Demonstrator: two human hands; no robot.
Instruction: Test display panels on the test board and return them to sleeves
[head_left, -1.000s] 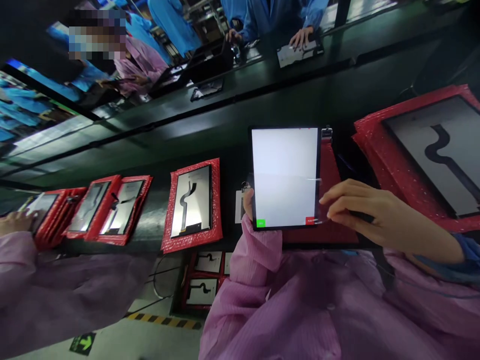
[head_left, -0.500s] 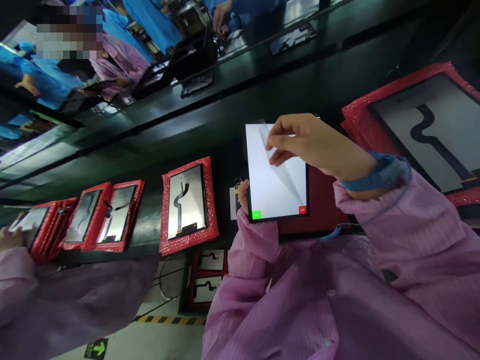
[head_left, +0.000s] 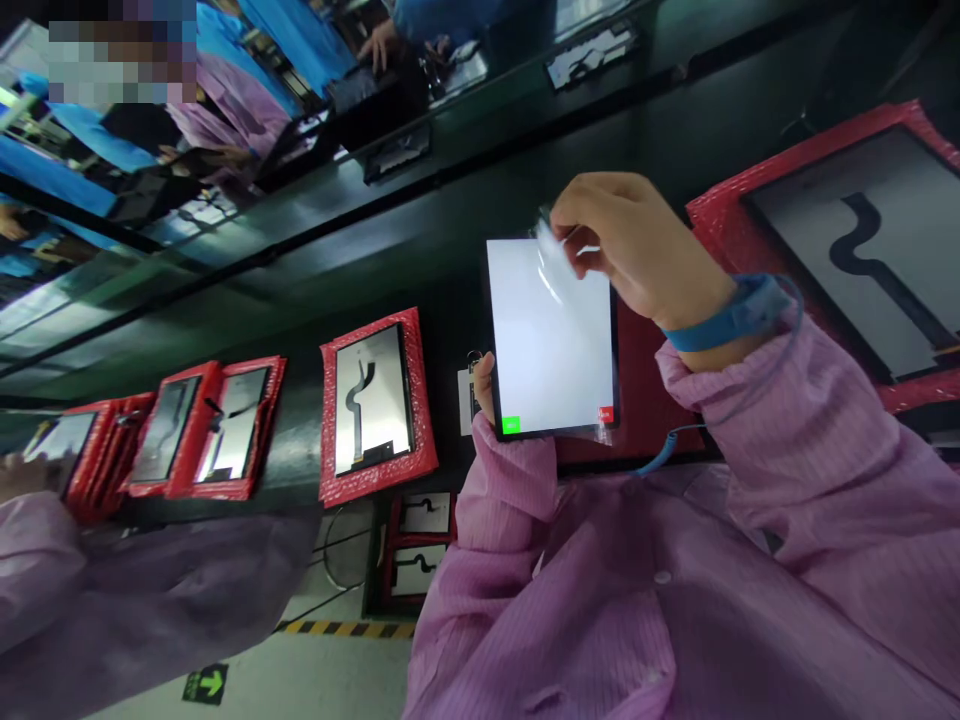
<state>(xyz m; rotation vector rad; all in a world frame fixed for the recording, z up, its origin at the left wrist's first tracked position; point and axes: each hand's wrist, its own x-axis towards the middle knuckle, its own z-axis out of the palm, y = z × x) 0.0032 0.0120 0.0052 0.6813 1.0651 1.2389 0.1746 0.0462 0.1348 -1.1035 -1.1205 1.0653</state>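
A lit white display panel (head_left: 551, 340) with a green and a red box at its lower corners is held by my left hand (head_left: 484, 386), whose thumb shows at its left edge while the other fingers are hidden behind. Over the panel's upper right, my right hand (head_left: 607, 235) pinches a clear protective film (head_left: 553, 262) between thumb and fingers. The film's top is lifted off the screen, and a bit of it sticks out past the lower right corner. A blue wrist strap (head_left: 720, 318) circles my right wrist.
On the right, a large panel (head_left: 870, 250) with a ribbon cable lies on red bubble wrap (head_left: 720, 215). A similar panel (head_left: 375, 400) rests to the left, with several more beyond near a co-worker's sleeve (head_left: 37, 540). Below stands a bin (head_left: 373, 595) of panels.
My right hand has moved up, drawing the film's upper part toward the panel's top edge. The film's diagonal fold has given way to a curled top. The panel stays in my left hand.
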